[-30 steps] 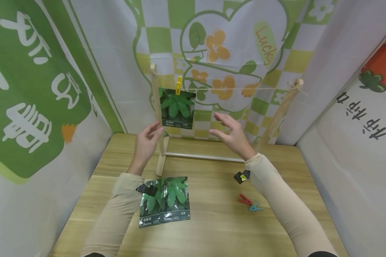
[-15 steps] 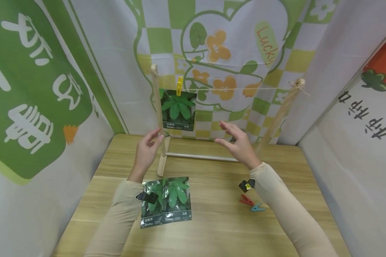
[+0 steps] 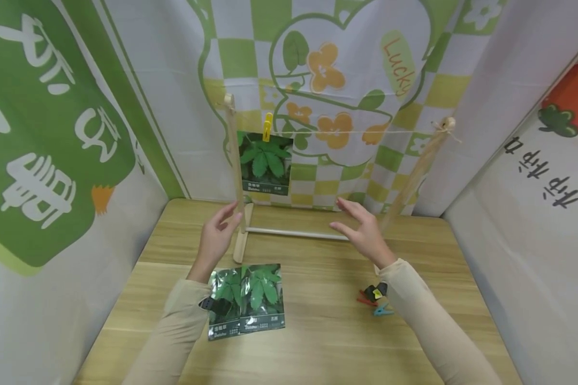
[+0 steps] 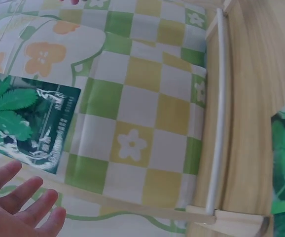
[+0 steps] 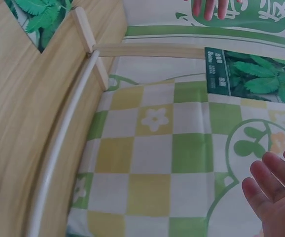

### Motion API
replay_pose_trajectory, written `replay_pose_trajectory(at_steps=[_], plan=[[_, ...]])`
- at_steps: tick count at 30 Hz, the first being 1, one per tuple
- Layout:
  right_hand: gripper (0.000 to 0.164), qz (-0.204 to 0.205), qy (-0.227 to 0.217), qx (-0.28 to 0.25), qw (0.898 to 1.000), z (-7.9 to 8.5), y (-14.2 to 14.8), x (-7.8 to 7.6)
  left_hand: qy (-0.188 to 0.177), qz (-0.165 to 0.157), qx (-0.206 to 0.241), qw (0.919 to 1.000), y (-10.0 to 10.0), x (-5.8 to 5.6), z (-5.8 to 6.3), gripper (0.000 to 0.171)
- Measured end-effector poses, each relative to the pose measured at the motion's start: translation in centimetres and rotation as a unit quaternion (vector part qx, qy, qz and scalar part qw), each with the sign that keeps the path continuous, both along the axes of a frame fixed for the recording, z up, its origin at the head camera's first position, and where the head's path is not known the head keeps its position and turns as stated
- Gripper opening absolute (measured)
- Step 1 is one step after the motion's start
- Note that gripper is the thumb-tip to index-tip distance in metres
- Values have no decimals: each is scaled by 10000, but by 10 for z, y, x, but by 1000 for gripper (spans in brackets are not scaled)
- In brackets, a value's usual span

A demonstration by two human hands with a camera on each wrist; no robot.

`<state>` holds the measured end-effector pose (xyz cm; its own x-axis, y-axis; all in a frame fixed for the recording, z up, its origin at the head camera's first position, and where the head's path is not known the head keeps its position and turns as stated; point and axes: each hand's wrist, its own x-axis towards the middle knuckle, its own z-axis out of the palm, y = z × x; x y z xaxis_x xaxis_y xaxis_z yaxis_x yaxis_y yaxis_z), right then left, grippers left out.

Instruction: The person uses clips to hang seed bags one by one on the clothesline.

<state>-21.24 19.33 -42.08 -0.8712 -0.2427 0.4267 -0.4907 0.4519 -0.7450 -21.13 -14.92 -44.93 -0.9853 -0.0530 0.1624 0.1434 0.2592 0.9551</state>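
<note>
A green seed packet (image 3: pixel 266 167) with a leaf picture hangs from the string (image 3: pixel 337 132), held by a yellow clothespin (image 3: pixel 267 127) near its top edge. My left hand (image 3: pixel 215 240) is beside the frame's left post, below the packet, its fingers loosely bent and holding nothing. In the left wrist view its spread fingertips (image 4: pixel 49 212) appear below the hanging packet. My right hand (image 3: pixel 366 232) is in the air in front of the frame's right side, thumb and fingers apart, with nothing between them. Two more leaf packets (image 3: pixel 262 297) overlap on the table by my left wrist.
The wooden frame has a left post (image 3: pixel 234 155), a right post (image 3: pixel 416 171) and a white bottom bar (image 3: pixel 294 233). A red clothespin (image 3: pixel 364 300) and a blue clothespin (image 3: pixel 382 310) lie under my right wrist, partly covered. A checkered curtain (image 3: pixel 241 59) stands behind.
Both hands have come down from beside the hanging packet toward the table, the right one also shifting right. My right wrist now overlaps the clothespins. The packet still hangs in place.
</note>
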Motion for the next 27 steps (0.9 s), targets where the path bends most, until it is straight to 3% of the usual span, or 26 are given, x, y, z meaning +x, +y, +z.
replay_pose_trajectory(at_steps=[8,19,27], plan=[[60,-179,-382,16,9991,-14,9,8,-248,105,-52,9996,-5,7,-15,51],[57,-410,-61,-61,9991,-37,21,13,-367,227,-114,9990,-17,12,-37,55],[60,-555,-478,-30,9973,-47,28,20,-433,116,-42,9990,-21,19,-49,54]])
